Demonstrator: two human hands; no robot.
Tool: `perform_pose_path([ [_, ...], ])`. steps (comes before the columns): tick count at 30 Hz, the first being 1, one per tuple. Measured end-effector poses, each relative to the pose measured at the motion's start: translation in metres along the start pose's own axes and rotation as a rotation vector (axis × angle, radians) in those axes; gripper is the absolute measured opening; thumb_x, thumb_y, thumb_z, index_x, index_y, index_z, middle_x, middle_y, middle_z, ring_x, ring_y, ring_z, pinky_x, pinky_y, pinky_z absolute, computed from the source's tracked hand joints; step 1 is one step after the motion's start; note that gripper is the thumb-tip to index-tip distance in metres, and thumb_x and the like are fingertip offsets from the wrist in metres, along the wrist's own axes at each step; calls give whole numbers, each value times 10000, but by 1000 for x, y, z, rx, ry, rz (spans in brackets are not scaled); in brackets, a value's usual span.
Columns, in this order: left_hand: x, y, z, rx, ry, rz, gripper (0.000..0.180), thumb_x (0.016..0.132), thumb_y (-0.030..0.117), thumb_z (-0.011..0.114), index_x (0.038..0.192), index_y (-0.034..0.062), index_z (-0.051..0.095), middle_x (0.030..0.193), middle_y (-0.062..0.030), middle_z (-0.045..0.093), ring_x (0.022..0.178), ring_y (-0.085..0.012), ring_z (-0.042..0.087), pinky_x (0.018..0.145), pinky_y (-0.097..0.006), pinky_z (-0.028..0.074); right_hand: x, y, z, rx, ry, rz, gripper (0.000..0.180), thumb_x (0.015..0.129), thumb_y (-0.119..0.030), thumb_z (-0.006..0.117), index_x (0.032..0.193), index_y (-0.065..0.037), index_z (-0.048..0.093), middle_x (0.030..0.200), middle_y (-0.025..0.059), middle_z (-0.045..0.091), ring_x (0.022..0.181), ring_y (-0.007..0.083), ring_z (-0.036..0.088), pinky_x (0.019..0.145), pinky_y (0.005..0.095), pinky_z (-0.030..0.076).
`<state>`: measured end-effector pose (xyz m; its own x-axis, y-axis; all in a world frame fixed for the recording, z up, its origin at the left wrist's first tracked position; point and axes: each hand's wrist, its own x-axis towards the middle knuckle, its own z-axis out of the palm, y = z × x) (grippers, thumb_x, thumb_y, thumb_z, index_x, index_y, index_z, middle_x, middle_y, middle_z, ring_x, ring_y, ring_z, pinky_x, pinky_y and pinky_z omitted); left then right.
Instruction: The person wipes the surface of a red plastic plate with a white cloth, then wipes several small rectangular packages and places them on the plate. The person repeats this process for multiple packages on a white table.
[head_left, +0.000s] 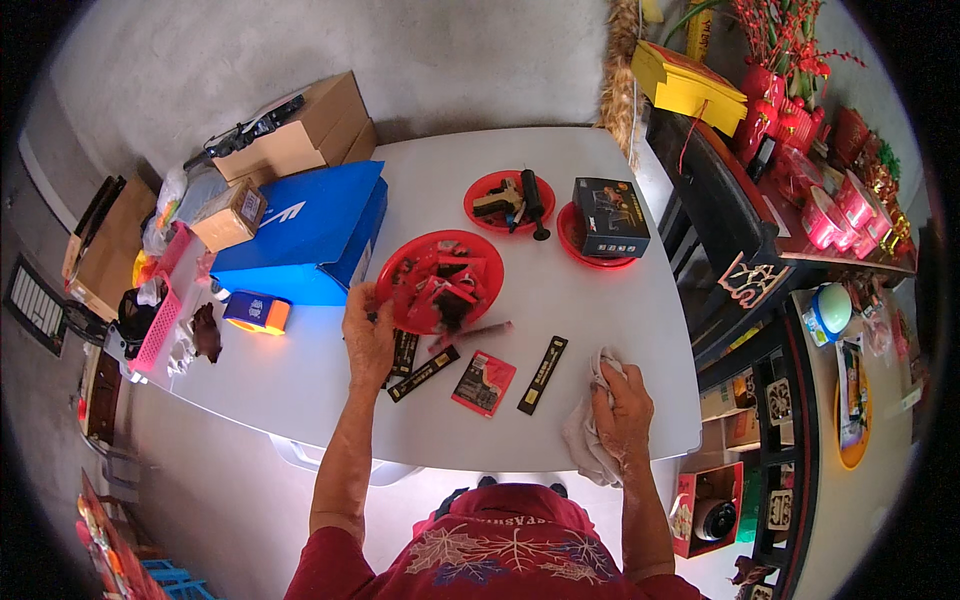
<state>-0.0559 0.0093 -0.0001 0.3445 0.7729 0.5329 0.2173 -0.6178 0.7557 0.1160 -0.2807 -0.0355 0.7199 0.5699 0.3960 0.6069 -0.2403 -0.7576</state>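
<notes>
My left hand (368, 338) is at the left rim of a red plate (392, 262), thumb on the inner side and fingers curled round the edge. Small red and black packets (452, 285) lie heaped in the plate, partly blurred. A smeared pinkish strip (474, 337) shows just below its near rim. My right hand (622, 408) is closed on a crumpled grey cloth (585, 428) at the table's near edge. Between my hands lie a red square packet (484, 383), a slim black packet (543, 375) and another black packet (424, 374).
Farther back, a second red plate (478, 212) holds a black pump-like tool (533, 205). A black box (610, 222) rests on another red plate (578, 258). Blue box (300, 235), cardboard boxes (310, 130) and a pink basket (158, 325) crowd the left. A dark cabinet stands right.
</notes>
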Motion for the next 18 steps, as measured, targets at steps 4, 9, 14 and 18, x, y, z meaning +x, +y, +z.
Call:
perform_pose_path([
  [4, 0, 1, -8, 58, 98, 85, 178, 840, -33, 597, 996, 25, 534, 863, -94, 573, 796, -188, 559, 667, -285, 483, -1, -3, 0, -13, 4, 1, 283, 789, -42, 576, 1069, -18, 616, 1006, 167, 568, 835, 314, 614, 708, 341, 488],
  [9, 5, 6, -17, 193, 221, 174, 158, 856, -17, 599, 988, 38, 532, 919, -94, 549, 835, -192, 566, 641, -288, 504, -1, 1, 3, 3, 25, -16, 280, 786, -41, 581, 1064, -19, 616, 980, 165, 562, 815, 315, 610, 694, 341, 487],
  [14, 10, 17, -14, 38, 330, 202, 152, 877, -1, 584, 1007, 27, 510, 923, -76, 531, 851, -152, 546, 636, -285, 509, -2, 1, 0, -11, 27, -23, 292, 789, -78, 610, 1078, -40, 627, 1036, 179, 574, 838, 338, 635, 714, 381, 515],
  [18, 2, 43, 7, -291, 217, 48, 159, 904, 31, 561, 1040, 10, 481, 948, -64, 508, 871, -119, 503, 744, -251, 466, -1, 7, 1, 95, 50, 6, 299, 793, -67, 607, 1091, -41, 621, 1031, 166, 580, 859, 320, 632, 727, 362, 510],
])
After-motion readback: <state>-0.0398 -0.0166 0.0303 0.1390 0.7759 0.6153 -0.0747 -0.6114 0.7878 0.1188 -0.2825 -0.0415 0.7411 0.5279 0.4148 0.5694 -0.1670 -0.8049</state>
